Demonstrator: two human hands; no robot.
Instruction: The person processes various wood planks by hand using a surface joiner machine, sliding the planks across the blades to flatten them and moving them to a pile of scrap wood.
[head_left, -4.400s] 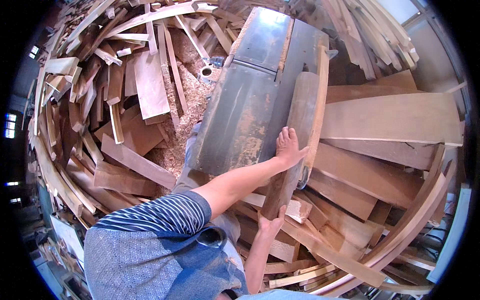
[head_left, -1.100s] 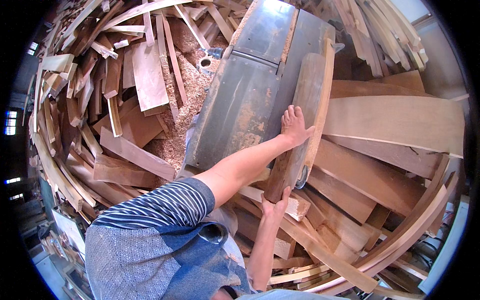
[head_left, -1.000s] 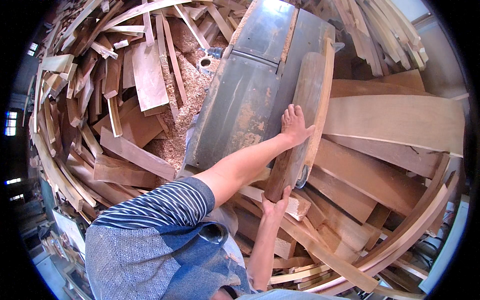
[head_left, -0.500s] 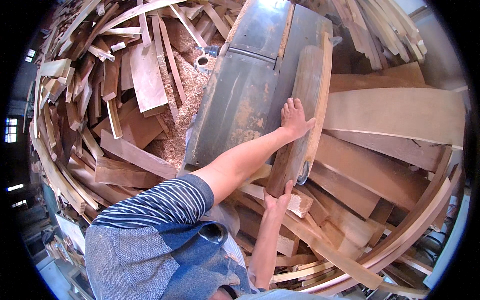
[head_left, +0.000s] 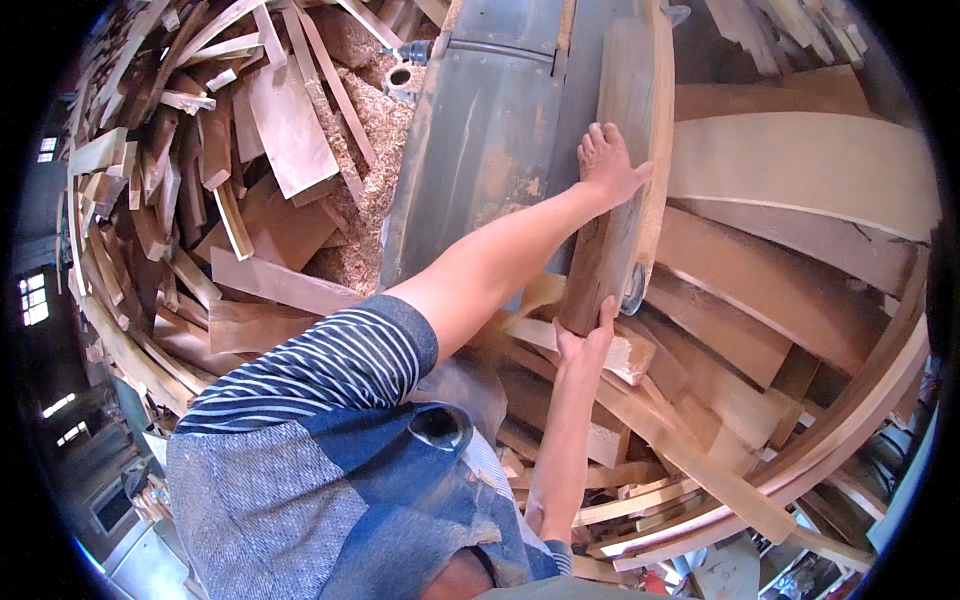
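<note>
A long brown wooden board (head_left: 597, 262) lies along the bed of a grey metal jointer (head_left: 480, 130), beside its wood-edged fence (head_left: 660, 110). My left hand (head_left: 612, 170) rests flat on top of the board, fingers pointing away from me and the thumb spread toward the fence. My right hand (head_left: 587, 335) grips the board's near end, thumb up along its right side and the other fingers mostly hidden beneath. The board's far end lies near the top of the view, where its outline is indistinct.
Offcuts (head_left: 290, 130) and wood shavings (head_left: 365, 200) heap up left of the machine. Wide planks (head_left: 800, 160) are stacked to its right. A pale-ended block (head_left: 630, 358) and a long strip (head_left: 690, 470) lie close to my right forearm. Curved strips (head_left: 850, 440) rim the right side.
The whole view has shifted, so machine, board and both hands sit higher and slightly farther right in the picture. Both hands keep the same places on the board; its movement along the bed is hard to make out.
</note>
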